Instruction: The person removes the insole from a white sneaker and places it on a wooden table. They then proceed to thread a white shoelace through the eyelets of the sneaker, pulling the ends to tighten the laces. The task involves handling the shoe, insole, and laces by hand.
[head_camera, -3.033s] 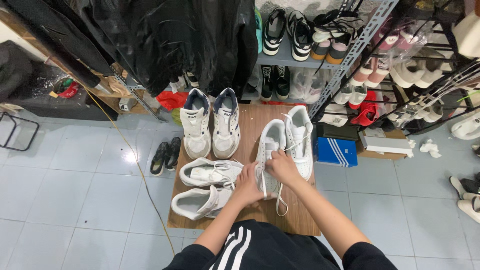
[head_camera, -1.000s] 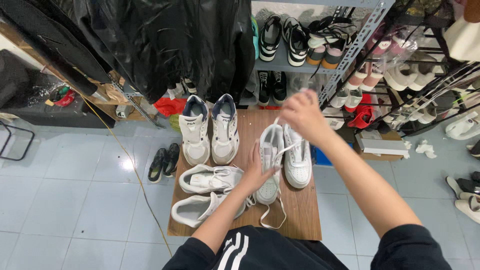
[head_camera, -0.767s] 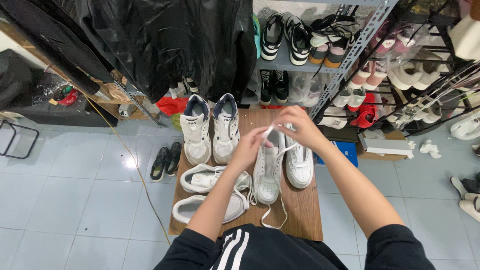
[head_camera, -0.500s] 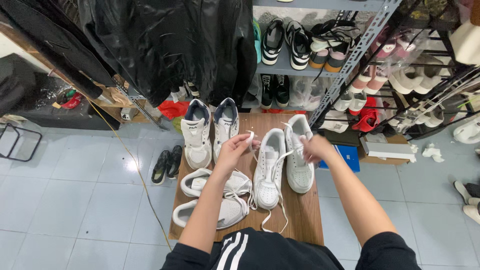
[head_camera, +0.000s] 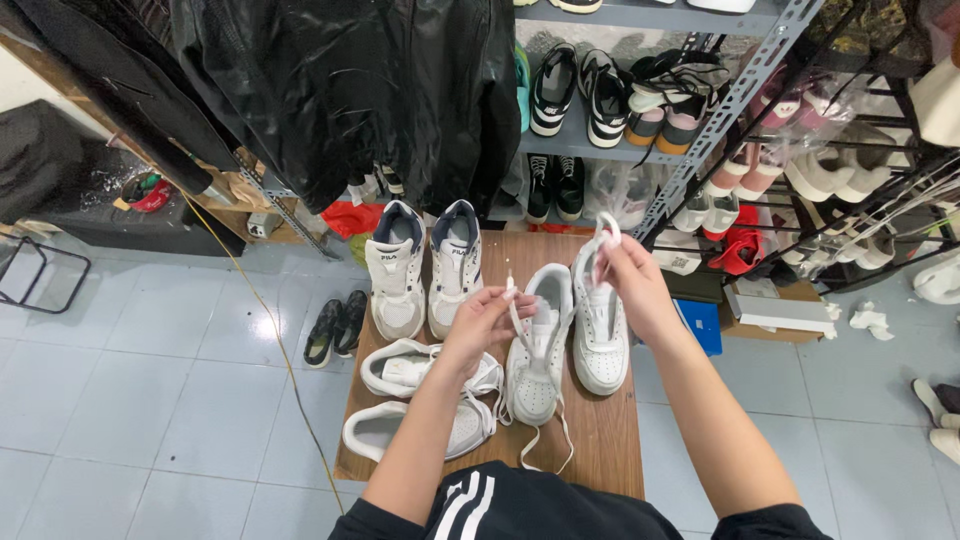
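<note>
A white sneaker (head_camera: 537, 370) lies on the small wooden table (head_camera: 600, 440), toe towards me. Its white lace (head_camera: 521, 318) runs up into both hands. My left hand (head_camera: 480, 322) pinches one lace end just above the shoe's left side. My right hand (head_camera: 625, 275) holds the other end, raised over the second white sneaker (head_camera: 602, 335) beside it. Loose lace trails off the shoe's toe towards me.
Two white-and-navy sneakers (head_camera: 423, 265) stand at the table's back left, two more white sneakers (head_camera: 415, 400) lie at the front left. A metal shelf (head_camera: 640, 110) of shoes stands behind. Black jackets (head_camera: 340, 80) hang on the left, black shoes (head_camera: 336, 325) on the tiled floor.
Both hands came up from the shoe with the lace ends, crossed near each other over the sneaker, then drew apart. The right hand is now higher, the lace pulled taut.
</note>
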